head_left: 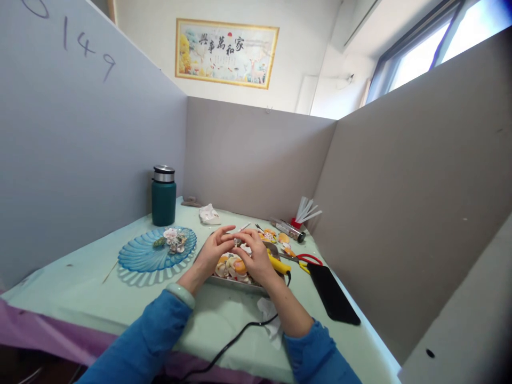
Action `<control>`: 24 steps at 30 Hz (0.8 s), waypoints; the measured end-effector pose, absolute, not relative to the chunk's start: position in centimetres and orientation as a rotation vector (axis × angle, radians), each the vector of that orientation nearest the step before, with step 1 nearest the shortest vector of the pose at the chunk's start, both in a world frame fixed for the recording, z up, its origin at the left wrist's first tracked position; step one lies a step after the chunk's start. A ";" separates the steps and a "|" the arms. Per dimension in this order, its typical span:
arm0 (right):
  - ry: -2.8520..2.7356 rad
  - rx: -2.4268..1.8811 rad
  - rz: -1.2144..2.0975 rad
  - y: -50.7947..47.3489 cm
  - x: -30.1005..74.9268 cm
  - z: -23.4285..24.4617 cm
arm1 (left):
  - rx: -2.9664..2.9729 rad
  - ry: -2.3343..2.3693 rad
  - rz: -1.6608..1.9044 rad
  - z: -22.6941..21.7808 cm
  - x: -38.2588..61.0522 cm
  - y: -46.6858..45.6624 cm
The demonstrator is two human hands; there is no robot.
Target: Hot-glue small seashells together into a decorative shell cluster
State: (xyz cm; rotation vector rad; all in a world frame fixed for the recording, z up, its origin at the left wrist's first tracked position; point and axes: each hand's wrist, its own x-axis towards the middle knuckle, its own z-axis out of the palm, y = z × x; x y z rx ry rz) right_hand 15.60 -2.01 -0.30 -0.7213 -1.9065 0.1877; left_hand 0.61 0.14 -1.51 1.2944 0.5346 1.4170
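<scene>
Both hands meet over a metal tray (236, 285) that holds several orange and cream shells (232, 266). A small pale piece (237, 242), too small to name, is between their fingertips. My left hand (216, 248) pinches it from the left, with some fingers stretched out. My right hand (256, 256) pinches it from the right, thumb below and fingers above. Behind the right hand lies a yellow hot glue gun (279, 264), partly hidden by that hand. On the left, a blue scalloped plate (136, 257) bears a cluster of shells (175, 240) with a green piece beside it.
A green bottle (164, 200) stands at the back left. Red-handled scissors (310, 260) and a black phone-like slab (333, 293) lie at right. Glue sticks (307, 209) stand in a red holder near a clear tube (288, 229). A black cord (236, 338) crosses the front edge. Grey partitions surround the table.
</scene>
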 end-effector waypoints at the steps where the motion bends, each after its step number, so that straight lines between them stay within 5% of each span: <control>1: -1.912 -0.721 0.168 -2.0 15.6 -0.3 | 1.294 0.538 1.418 -1.4 0.6 0.1; 24: -1.851 -0.791 0.003 -1.8 15.8 -0.7 | 1.317 0.582 1.449 -1.0 1.0 -0.3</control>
